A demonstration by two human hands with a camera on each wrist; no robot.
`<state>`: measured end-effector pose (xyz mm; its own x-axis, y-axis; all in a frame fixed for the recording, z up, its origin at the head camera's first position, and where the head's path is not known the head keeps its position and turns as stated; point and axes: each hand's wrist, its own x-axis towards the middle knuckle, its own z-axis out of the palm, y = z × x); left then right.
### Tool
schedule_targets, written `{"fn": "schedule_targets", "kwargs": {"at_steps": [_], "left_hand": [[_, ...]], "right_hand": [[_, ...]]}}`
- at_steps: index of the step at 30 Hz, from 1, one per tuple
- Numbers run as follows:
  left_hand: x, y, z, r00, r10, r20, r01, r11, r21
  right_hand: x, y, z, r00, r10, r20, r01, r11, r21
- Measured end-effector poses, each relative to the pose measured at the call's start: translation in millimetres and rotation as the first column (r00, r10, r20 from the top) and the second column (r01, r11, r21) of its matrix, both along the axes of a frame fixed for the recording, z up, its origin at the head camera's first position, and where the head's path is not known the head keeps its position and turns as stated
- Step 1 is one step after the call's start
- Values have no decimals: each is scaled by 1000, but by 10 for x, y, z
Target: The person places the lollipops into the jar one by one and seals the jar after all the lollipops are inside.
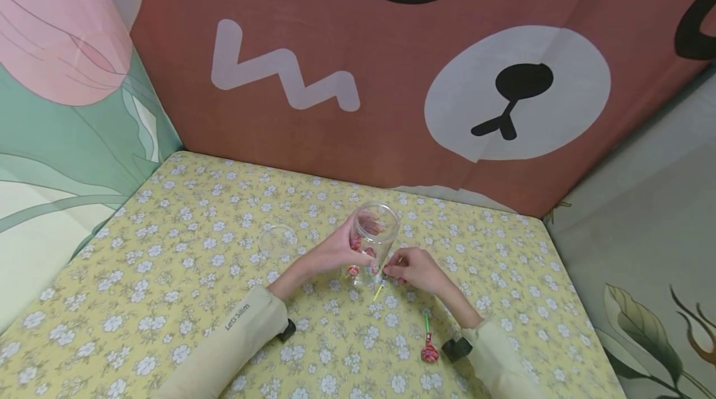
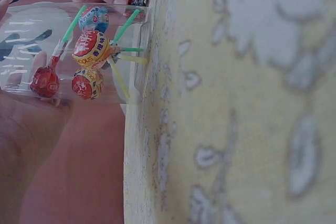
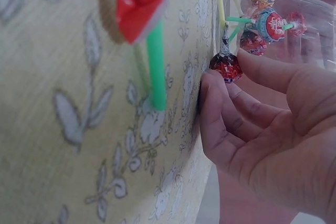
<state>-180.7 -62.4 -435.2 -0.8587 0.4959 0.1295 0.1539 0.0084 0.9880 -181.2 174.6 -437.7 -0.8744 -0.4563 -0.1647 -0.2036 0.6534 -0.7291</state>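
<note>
basically the left hand [image 1: 335, 250] wraps round the clear plastic jar [image 1: 376, 238] from its left side, fingers curled on the wall, probably to steady it upright on the table [image 1: 184, 262] while the other hand works at its base. jar stands near the middle of the table, a bit toward the far edge, mouth up and lid off. inside are several wrapped lollipops [image 2: 90, 51], red, orange and blue wrappers with green and yellow sticks, piled at the bottom. right hand [image 1: 416, 270] sits just right of the jar on the cloth, fingertips pinching a dark red lollipop with yellow stick [image 3: 226, 65] low against the table, so it looks like a pick-up grip. another red lollipop with green stick [image 1: 428, 348] lies apart, toward the near edge by the right sleeve. a clear round lid [image 1: 277, 238] lies left of the jar. table cover is yellow floral cloth.
</note>
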Motion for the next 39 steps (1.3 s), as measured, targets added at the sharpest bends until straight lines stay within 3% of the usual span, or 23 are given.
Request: {"fn": "schedule_targets", "kwargs": {"at_steps": [8, 24, 39], "left_hand": [[2, 2, 8, 1000, -6, 4, 6, 1000, 11], [-7, 3, -7, 1000, -5, 5, 5, 1000, -1], [5, 3, -4, 1000, 0, 10, 0, 1000, -1]], "right_hand": [[-16, 69, 49, 1000, 3, -12, -3, 1000, -29], [-57, 206, 366, 998, -59, -26, 55, 987, -149], [-108, 332, 766, 974, -173, -147, 147, 974, -172]]}}
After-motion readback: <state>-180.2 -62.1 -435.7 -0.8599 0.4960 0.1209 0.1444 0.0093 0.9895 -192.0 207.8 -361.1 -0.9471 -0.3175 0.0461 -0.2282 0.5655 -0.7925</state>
